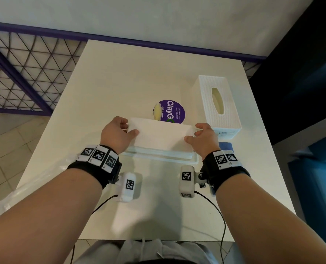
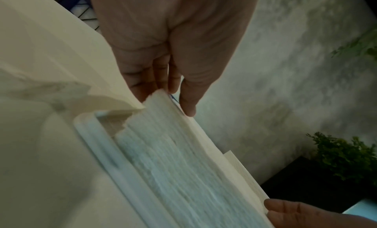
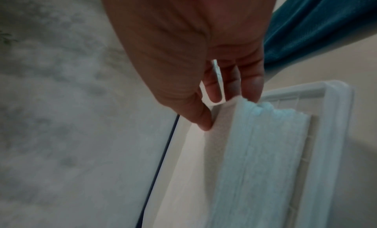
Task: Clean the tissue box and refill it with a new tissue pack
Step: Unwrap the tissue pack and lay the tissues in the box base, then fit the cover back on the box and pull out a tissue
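A bare white stack of tissues (image 1: 160, 134) lies lengthwise over the flat white base tray (image 1: 158, 156) of the tissue box, near the table's middle. My left hand (image 1: 120, 132) grips the stack's left end, thumb on top and fingers at the far side. My right hand (image 1: 202, 136) grips the right end the same way. The left wrist view shows the layered tissue stack (image 2: 179, 167) resting in the base tray (image 2: 106, 147). In the right wrist view the tissue stack (image 3: 255, 159) sits inside the tray's rim (image 3: 330, 134). The white box cover (image 1: 218, 105) stands apart at the right, slot up.
A round purple sticker (image 1: 174, 111) with a pale yellow object (image 1: 157, 112) on it lies just beyond the stack. A blue cloth (image 1: 225, 145) lies under my right wrist. Clear plastic wrapping (image 1: 34, 180) hangs over the table's left edge. A purple wire fence stands left.
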Demonstrator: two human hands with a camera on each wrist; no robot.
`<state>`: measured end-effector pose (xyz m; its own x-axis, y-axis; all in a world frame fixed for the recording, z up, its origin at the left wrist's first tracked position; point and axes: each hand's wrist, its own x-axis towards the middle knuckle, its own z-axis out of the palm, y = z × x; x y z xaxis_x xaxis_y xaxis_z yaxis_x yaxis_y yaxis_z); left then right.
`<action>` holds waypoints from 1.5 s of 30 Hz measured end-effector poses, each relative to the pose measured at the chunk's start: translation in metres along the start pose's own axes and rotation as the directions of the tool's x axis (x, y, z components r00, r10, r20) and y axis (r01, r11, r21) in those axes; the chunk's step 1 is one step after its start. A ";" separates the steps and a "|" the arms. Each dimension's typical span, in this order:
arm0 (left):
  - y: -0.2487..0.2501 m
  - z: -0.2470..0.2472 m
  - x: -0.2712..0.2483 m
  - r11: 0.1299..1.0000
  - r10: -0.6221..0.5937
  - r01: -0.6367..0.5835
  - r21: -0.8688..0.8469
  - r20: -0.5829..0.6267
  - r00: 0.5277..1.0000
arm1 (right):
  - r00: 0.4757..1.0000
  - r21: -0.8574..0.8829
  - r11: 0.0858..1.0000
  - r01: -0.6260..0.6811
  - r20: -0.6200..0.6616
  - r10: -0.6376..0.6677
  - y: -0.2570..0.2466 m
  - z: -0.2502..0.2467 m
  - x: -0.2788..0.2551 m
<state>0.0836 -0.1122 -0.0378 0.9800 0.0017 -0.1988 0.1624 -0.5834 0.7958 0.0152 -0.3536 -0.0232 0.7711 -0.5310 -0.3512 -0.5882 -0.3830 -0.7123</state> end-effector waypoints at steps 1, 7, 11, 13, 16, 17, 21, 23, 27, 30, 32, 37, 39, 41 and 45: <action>-0.001 -0.001 0.000 1.000 0.000 0.000 0.016 -0.003 1.000 | 1.000 -0.017 1.000 -0.005 0.001 0.005 0.001 0.000 0.000; -0.003 -0.005 0.000 0.983 -0.056 0.055 0.173 0.000 0.998 | 0.994 0.009 0.995 -0.103 0.035 0.103 0.002 0.007 -0.002; -0.009 -0.006 -0.002 0.965 -0.082 0.065 0.256 0.057 0.995 | 0.989 -0.019 0.993 -0.120 0.081 0.121 0.001 0.008 -0.001; -0.012 -0.007 -0.004 0.955 -0.068 0.040 0.294 0.087 0.994 | 0.988 -0.017 0.993 -0.121 0.096 0.122 0.000 0.007 0.000; -0.010 -0.006 -0.011 0.924 -0.039 -0.017 0.381 0.137 0.990 | 0.986 -0.022 0.993 -0.118 0.116 0.120 0.000 0.006 0.000; -0.009 -0.006 -0.014 0.912 -0.034 -0.030 0.409 0.149 0.988 | 0.986 -0.022 0.993 -0.120 0.118 0.122 0.001 0.006 0.000; -0.007 -0.009 -0.018 0.881 -0.047 -0.039 0.471 0.170 0.984 | 0.986 -0.032 0.992 -0.118 0.118 0.121 0.003 0.005 0.000; -0.007 -0.011 -0.020 0.877 -0.059 -0.036 0.478 0.181 0.982 | 0.985 -0.028 0.993 -0.118 0.123 0.121 0.004 0.004 -0.001; -0.003 -0.021 -0.027 0.899 -0.022 -0.067 0.433 0.197 0.980 | 0.983 -0.051 0.991 -0.124 0.132 0.130 0.000 -0.002 -0.005; -0.002 -0.054 -0.040 0.904 0.117 -0.215 0.371 0.269 0.956 | 1.000 -0.129 0.992 0.000 0.022 0.003 -0.011 -0.019 0.002; -0.006 -0.085 -0.055 0.810 0.049 -0.274 0.519 0.405 0.913 | 0.993 -0.159 0.985 0.075 -0.080 -0.088 -0.022 -0.034 0.011; -0.055 -0.118 -0.090 0.534 -0.345 -0.196 0.822 0.425 0.837 | 0.985 -0.339 0.939 0.057 -0.134 -0.108 -0.035 -0.049 0.047; -0.072 -0.117 -0.096 0.539 -0.342 -0.138 0.831 0.366 0.866 | 0.996 -0.447 0.894 0.015 -0.072 -0.053 -0.035 -0.045 0.056; -0.081 -0.116 -0.093 0.594 -0.301 -0.070 0.801 0.302 0.904 | 0.997 -0.532 0.847 -0.006 -0.072 -0.038 -0.033 -0.040 0.065; -0.086 -0.112 -0.068 0.705 -0.256 0.096 0.703 0.125 0.959 | 0.997 -0.677 0.734 -0.048 -0.083 -0.011 -0.036 -0.034 0.076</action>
<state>0.0156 0.0288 -0.0289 0.8836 0.0489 -0.4657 0.1280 -0.9819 0.1397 0.0866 -0.4056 -0.0037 0.7549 -0.5873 -0.2918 -0.6338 -0.7677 -0.0944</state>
